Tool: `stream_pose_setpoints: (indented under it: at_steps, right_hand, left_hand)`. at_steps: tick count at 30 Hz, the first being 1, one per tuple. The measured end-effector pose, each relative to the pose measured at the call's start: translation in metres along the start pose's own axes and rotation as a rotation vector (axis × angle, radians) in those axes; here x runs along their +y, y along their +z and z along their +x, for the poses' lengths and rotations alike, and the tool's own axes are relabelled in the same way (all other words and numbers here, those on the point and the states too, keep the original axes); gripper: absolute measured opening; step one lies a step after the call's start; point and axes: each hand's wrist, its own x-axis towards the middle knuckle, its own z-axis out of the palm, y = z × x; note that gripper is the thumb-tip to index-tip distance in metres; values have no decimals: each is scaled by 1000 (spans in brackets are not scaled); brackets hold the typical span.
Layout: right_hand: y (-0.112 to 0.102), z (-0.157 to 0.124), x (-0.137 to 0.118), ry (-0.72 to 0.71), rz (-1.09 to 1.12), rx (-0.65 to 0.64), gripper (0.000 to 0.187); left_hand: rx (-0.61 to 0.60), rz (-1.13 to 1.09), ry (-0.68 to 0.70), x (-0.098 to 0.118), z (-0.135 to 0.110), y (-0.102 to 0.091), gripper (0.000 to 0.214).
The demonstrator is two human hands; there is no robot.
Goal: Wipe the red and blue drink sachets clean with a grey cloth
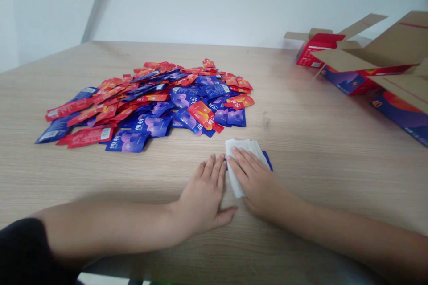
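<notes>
My right hand [259,182] lies with its fingers stretched out on a folded white tissue [236,185]. Beneath the tissue is a flat blue packet [268,160]; just its edges stick out at the sides, and the rest is hidden. Palm down on the table, my left hand [205,193] has its fingers extended and thumb apart. Its fingertips touch or almost touch the packet's left edge. Beyond both hands spreads a heap of red sachets [90,135] and blue sachets [129,141], overlapping one another.
Opened cardboard boxes stand at the right: a red box [312,55] farther back, a blue and red box [347,81], and another blue box [397,113] nearer. Their flaps stick out over the wooden table [317,160]. A pale wall [217,4] rises behind.
</notes>
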Motion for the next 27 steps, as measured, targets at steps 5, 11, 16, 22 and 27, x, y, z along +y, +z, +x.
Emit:
stream_pose_setpoints:
  at_steps: [5, 11, 16, 22, 27]
  right_hand:
    - [-9, -20, 4, 135, -205, -27, 61]
    - [-7, -41, 14, 279, -365, -49, 59]
    - [-3, -22, 8, 164, -258, -16, 59]
    - [1, 2, -4, -49, -41, 49, 66]
    - [-3, -14, -2, 47, -180, 34, 59]
  left_hand:
    - [-21, 0, 9, 0, -1, -1, 92]
    - [0, 8, 25, -1, 0, -1, 92]
    - [18, 16, 28, -2, 0, 2, 92]
    - [26, 21, 28, -3, 1, 4, 94]
    - [24, 8, 31, -2, -1, 3, 94]
